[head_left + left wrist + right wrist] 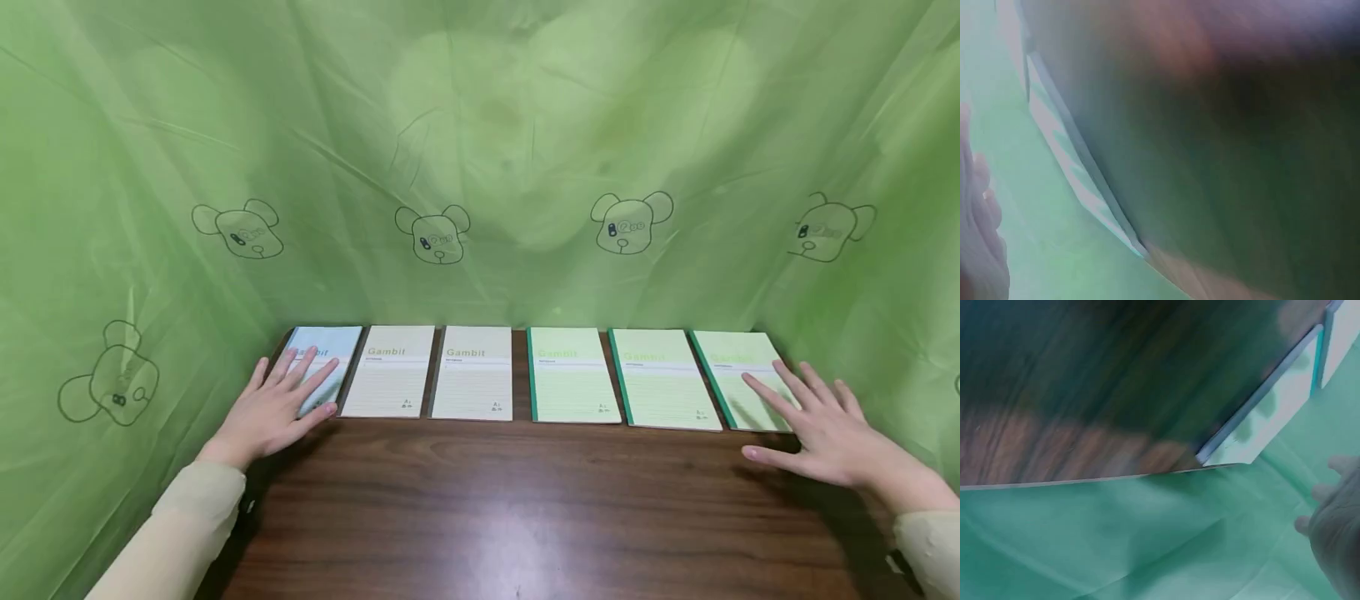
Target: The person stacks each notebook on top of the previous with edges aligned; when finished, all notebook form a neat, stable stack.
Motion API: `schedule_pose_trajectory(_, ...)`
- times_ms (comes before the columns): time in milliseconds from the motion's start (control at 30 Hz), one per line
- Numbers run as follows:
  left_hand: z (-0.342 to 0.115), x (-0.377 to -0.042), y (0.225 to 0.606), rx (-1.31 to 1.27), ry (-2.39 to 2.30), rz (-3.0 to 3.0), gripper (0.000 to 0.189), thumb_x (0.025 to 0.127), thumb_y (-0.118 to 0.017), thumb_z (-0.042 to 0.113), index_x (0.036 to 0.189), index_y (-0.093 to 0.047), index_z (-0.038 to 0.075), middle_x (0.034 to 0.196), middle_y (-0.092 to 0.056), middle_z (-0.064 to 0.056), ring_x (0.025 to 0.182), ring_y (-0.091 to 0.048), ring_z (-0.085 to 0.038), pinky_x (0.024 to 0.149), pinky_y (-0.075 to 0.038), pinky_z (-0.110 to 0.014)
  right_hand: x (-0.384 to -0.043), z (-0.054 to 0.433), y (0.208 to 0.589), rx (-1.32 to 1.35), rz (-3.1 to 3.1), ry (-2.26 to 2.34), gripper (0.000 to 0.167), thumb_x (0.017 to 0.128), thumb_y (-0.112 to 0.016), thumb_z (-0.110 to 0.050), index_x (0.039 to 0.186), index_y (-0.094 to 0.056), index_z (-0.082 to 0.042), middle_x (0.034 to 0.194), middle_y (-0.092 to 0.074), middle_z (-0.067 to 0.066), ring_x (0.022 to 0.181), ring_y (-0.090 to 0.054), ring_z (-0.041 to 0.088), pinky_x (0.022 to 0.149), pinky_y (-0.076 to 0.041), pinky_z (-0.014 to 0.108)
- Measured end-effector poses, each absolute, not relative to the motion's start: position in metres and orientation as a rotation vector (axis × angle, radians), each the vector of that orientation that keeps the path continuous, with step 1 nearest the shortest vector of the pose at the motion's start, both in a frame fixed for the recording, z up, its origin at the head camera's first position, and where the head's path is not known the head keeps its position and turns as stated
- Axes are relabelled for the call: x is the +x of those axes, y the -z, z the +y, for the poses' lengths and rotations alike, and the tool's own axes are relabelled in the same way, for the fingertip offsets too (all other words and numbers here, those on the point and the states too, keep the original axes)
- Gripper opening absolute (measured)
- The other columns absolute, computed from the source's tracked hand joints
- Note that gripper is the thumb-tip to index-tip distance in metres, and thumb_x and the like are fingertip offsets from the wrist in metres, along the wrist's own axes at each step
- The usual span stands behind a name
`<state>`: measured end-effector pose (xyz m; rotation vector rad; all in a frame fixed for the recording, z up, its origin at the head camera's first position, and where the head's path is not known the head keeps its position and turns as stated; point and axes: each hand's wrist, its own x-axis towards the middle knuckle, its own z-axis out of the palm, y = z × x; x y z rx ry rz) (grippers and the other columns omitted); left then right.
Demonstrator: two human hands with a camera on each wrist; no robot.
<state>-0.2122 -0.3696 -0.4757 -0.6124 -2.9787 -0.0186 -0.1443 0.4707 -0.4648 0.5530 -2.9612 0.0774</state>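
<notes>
A: Where to look first?

B: At six notebooks [474, 375] in one row along the far part of the table [487, 500], covers up, just in front of the green cloth [510, 158]. From left to right: one blue notebook [345, 342], two white notebooks [392, 371], three pale green notebooks [573, 379]. Side by side throughout, with narrow gaps.

A: And the hands?

B: Left hand [270, 414] over the blue notebook, right hand [828, 433] at the outer side of the far-right notebook [733, 357]. Fingers [298, 368] spread wide and relaxed on both sides, grasping nothing. Contact with the covers hard to tell.

A: Step in hand, then?

B: Probably a pause at the two ends of the row, either ahead of handling or at the close of it. Like colours already together, so perhaps nothing left to sort. Impossible to settle further from here.

A: And for the next move?

B: Depends on the choice. For lifting: thumb beneath a near edge, fingers over the cover, then a gentle pinch. For straightening: flat fingertips and a light sideways push. For leaving everything as laid out: both hands drawn back without brushing a cover.
</notes>
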Motion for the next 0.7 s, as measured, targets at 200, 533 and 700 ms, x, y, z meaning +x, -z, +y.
schedule_pose_trajectory(200,-0.336,-0.222,0.466,-0.609,0.067,-2.997,0.079,0.109,-0.046,0.069,0.176,-0.025,0.031,0.182,-0.017,-0.014,0.166,-0.011,-0.046,0.128,0.0,-0.074,-0.151,0.444,0.45,0.493,-3.068,-0.092,0.12,0.09,-0.078,-0.07,0.178,-0.005,-0.034,0.179,-0.004,0.031,0.157,-0.009,0.068,0.109,-0.012,0.092)
schedule_pose_trajectory(533,-0.241,-0.239,0.453,-0.521,0.298,-3.065,0.082,0.11,-0.036,0.073,0.177,-0.015,0.031,0.182,-0.002,-0.013,0.165,-0.01,-0.048,0.126,0.012,-0.073,-0.179,0.378,0.435,0.351,-3.169,-0.413,0.113,0.098,-0.068,-0.069,0.177,-0.007,-0.016,0.173,-0.016,0.038,0.153,-0.018,0.068,0.108,-0.02,0.089)
schedule_pose_trajectory(700,-0.191,-0.247,0.451,-0.455,0.474,-3.083,0.088,0.108,-0.038,0.076,0.178,-0.01,0.029,0.179,-0.015,-0.02,0.161,-0.022,-0.053,0.127,-0.002,-0.076,-0.189,0.349,0.436,0.338,-3.115,-0.68,0.113,0.099,-0.071,-0.064,0.177,-0.007,-0.013,0.174,-0.021,0.035,0.153,-0.02,0.068,0.112,-0.021,0.088)
